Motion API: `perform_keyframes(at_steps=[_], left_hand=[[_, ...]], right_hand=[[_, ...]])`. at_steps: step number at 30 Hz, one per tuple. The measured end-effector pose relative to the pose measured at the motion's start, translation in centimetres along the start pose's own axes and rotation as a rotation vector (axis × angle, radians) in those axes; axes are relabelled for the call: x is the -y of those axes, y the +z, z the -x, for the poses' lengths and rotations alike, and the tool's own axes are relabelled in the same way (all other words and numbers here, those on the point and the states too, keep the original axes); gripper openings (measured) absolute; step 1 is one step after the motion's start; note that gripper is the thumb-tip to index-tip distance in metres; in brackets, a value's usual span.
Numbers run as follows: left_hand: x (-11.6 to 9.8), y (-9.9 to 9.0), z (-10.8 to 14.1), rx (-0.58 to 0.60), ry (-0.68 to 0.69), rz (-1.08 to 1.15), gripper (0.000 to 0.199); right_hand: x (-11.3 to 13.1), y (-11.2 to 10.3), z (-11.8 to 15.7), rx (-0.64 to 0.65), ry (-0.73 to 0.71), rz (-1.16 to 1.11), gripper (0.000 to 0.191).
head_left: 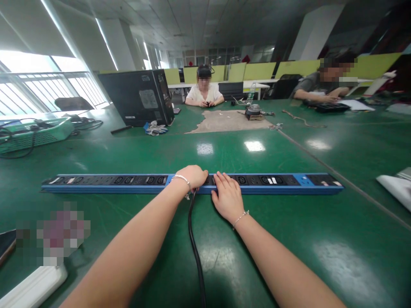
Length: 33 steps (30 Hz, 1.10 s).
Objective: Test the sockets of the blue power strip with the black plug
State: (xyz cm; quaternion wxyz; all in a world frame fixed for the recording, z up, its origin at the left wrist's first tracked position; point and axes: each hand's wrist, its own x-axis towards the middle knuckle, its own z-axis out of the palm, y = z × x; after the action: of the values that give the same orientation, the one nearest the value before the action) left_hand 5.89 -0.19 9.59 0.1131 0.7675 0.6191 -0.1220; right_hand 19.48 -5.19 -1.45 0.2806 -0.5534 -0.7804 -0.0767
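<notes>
1. As the head camera looked down over the green table (154,154), a long blue-and-black power strip (272,188) lay on it, roughly parallel with the far edge and well apart from that edge.
2. The left hand (192,176) was curled over the middle of the strip, grasping the upper end of a black cord (195,239); the fingers hid that end, so I could not tell whether it sat in a socket. From there the cord ran down toward the table's near side.
3. The right hand (228,192) rested just beside it, palm down and loose, its fingers laid out on the strip without gripping.
4. Toward the left edge of the table stood a green basket (48,139) with dark cables in it. Nearer the far edge was a black computer case (122,96), with gloves (156,128) lying close to its base.
5. At the far edge sat a co-worker in a white top (195,95), both hands around something small and dark. Toward the far right corner, another person in a gray top (308,87) bent over a dark object (332,107).
</notes>
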Motion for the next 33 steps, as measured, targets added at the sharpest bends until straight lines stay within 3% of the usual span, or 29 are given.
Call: perform_keyframes(at_steps=[6,14,22,27,33], left_hand=[[-1.1,-1.2,-1.3,0.096,0.021,-0.053,0.046],[-1.3,-1.1,-0.5,0.074,-0.011,-0.088,0.048],[-0.9,-1.4,-0.2,0.179,0.066,-0.12,0.037],[-1.3,-1.1,-0.9,0.129,0.023,-0.112,0.041],[-3.4,-1.1,-1.1,0.063,-0.063,-0.105,0.041]], right_hand=[[0.1,0.0,-0.1,-0.001,0.016,-0.026,0.048],[0.1,-0.1,-0.1,0.004,0.025,-0.053,0.048],[0.1,0.0,-0.1,-0.005,0.027,-0.062,0.048],[0.1,0.0,-0.1,-0.007,0.033,-0.068,0.048],[0.2,-0.3,-0.1,0.008,0.035,-0.074,0.049]])
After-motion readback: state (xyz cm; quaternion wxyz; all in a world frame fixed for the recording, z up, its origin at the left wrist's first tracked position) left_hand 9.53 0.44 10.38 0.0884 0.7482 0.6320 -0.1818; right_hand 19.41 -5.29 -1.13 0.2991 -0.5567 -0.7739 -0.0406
